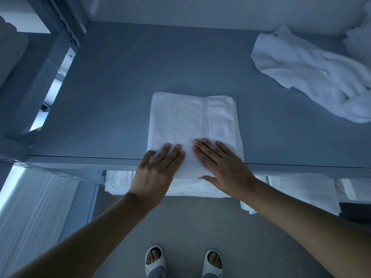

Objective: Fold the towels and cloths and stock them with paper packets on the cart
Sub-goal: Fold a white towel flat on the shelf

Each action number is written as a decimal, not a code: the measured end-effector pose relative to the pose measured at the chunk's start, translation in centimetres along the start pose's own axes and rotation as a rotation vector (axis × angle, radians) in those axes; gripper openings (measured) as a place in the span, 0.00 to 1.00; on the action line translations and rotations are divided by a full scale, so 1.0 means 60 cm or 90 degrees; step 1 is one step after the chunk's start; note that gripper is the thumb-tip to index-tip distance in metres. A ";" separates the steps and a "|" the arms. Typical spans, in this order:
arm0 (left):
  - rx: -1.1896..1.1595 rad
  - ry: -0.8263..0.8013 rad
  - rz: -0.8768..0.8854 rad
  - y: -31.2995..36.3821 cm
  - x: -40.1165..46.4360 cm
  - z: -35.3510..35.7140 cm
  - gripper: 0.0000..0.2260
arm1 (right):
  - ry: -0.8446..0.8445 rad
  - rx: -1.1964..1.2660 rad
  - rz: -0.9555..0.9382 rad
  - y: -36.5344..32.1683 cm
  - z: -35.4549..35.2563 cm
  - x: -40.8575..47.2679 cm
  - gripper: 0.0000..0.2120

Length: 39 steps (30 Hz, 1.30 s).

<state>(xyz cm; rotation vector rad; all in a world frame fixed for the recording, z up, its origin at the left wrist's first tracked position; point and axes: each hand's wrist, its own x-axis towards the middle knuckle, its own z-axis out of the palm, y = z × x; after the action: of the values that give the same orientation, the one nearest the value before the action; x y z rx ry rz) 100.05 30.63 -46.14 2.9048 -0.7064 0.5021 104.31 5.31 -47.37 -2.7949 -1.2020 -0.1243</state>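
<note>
A white towel (190,121), folded into a neat rectangle, lies on the grey shelf top (120,87), with its near end hanging a little over the front edge. My left hand (158,167) presses flat on the towel's near left part, fingers straight. My right hand (222,163) lies flat on its near right part, beside the woven band. Neither hand grips anything.
A crumpled white towel (313,71) sprawls at the back right, with more white cloth (359,37) behind it. Folded white linen (192,187) is stacked on the shelf below. A metal upright (66,23) stands at the back left. My sandalled feet (184,261) are on the floor.
</note>
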 end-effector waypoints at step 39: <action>-0.344 -0.014 -0.666 -0.219 0.103 -0.003 0.23 | -0.071 0.219 0.197 -0.011 -0.065 0.124 0.23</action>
<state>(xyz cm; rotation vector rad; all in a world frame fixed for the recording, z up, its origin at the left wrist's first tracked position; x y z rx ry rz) 111.23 39.66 -44.21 2.3061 0.6061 0.1058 108.77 10.64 -42.60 -2.6600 -0.7110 0.2406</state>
